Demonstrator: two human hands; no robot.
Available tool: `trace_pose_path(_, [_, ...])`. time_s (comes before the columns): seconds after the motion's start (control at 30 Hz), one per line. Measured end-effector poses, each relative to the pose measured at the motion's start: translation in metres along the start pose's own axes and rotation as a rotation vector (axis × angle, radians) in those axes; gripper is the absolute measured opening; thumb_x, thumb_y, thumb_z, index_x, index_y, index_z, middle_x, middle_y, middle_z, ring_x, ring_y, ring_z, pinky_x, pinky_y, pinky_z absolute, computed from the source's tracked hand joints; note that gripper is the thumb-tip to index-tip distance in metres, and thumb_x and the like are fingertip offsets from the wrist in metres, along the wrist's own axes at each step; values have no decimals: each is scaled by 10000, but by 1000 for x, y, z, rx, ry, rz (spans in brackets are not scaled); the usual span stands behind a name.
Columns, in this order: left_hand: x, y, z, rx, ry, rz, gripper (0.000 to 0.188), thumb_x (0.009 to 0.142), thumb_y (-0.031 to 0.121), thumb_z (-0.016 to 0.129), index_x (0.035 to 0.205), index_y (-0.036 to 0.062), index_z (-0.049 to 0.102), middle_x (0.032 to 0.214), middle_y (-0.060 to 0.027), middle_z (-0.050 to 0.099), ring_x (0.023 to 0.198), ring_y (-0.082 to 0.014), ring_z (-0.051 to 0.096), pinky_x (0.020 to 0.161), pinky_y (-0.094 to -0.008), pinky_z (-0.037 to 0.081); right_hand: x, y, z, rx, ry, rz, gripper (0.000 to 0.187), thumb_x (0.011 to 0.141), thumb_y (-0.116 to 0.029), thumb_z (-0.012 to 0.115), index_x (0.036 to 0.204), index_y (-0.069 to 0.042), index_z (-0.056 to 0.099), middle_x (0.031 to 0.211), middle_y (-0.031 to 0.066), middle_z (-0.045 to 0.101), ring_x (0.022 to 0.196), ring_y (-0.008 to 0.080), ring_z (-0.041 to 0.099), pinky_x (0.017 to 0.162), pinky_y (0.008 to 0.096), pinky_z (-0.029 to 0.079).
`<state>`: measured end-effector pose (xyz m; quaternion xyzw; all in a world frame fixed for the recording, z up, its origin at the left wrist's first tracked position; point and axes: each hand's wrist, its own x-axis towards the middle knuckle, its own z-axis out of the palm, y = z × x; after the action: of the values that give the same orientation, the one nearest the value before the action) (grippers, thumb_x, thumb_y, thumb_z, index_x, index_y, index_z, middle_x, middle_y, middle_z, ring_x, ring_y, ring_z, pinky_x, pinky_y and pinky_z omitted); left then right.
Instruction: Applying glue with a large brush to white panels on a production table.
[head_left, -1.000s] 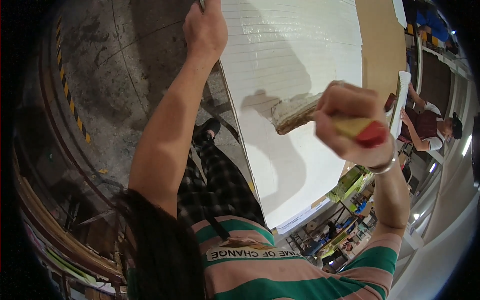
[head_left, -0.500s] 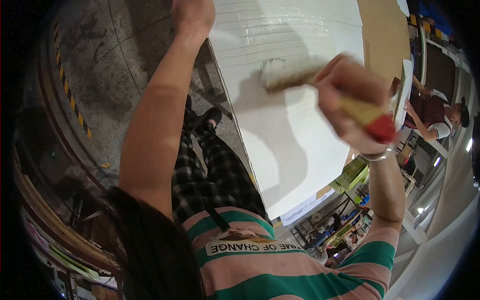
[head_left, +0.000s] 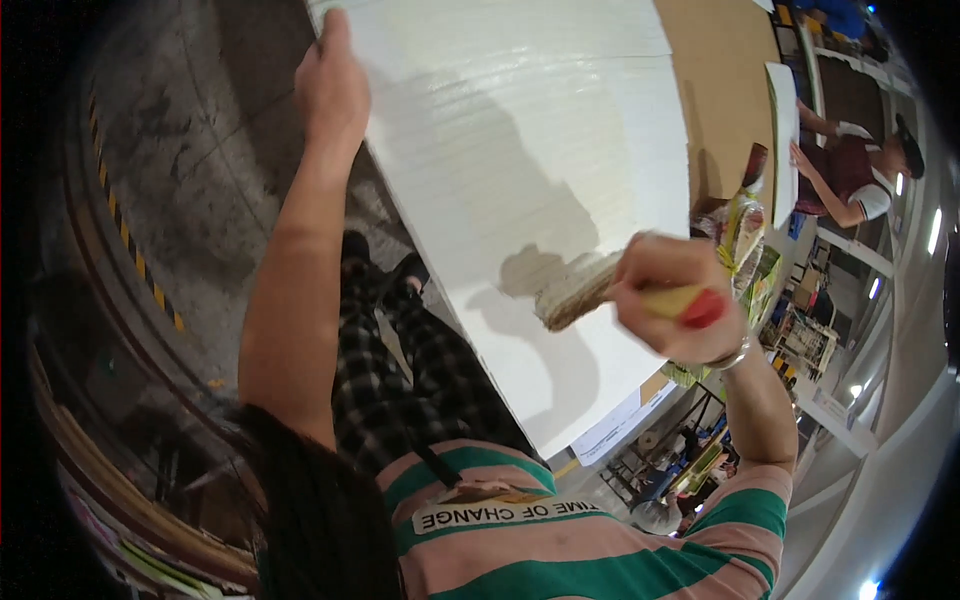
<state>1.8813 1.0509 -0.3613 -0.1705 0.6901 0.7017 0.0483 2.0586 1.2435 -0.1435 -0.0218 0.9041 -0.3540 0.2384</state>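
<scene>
A large white sheet [head_left: 440, 190] lies across the work surface, its far part covered with glossy, wet-looking streaks. My right hand [head_left: 680, 300] is closed around the handle of a wide paintbrush [head_left: 578, 293], whose yellow handle ends in red. The pale, coated bristles rest on or just over the sheet's near part; a shadow hides the exact contact. At the sheet's left edge, my left hand [head_left: 335, 95] grips the border with the thumb pointing away from me. Its other fingers are mostly hidden.
Brown cardboard [head_left: 725, 95] extends beyond the sheet's right side. A red-tipped handle [head_left: 756, 165] sticks up from a smeared, yellowish object there. Farther right, a person [head_left: 850, 180] holds a white panel [head_left: 783, 140]. Black-and-yellow tape [head_left: 125, 235] marks the floor at left.
The brush and my right hand have come nearer to me along the sheet. My left hand has shifted left and nearer; the view has turned slightly, showing the red-tipped handle more fully.
</scene>
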Motion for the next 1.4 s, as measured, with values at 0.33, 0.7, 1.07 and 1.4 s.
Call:
trace_pose_path(0.33, [-13,15,6,-185,-28,-75,635,941,458,423,1178,-127,495,1164,-184,566,1042,-234,539,923,-311,392,21,20,-57,113,310,136,113,762,-99,622,699,-15,580,619,46,580,577,109,552,538,237,434])
trace_pose_path(0.7, [-20,22,-1,-166,-23,-146,650,952,447,400,1284,-112,394,1290,-192,467,1147,-252,479,979,-321,359,75,45,-93,206,478,143,151,761,-126,596,664,-11,585,530,34,569,492,89,570,475,233,440])
trace_pose_path(1.07, [-18,19,7,-188,-58,-195,646,957,446,376,1326,-84,354,1322,-182,429,1189,-266,442,1017,-334,321,128,59,-131,224,606,22,152,788,-119,573,710,7,606,609,49,608,590,105,612,547,238,487])
trace_pose_path(1.4, [-20,17,-4,37,-32,-124,663,966,451,335,1360,-81,303,1377,-178,370,1250,-259,381,1050,-336,281,96,76,-135,274,404,191,176,778,-126,582,715,35,615,595,68,606,522,128,607,480,247,484])
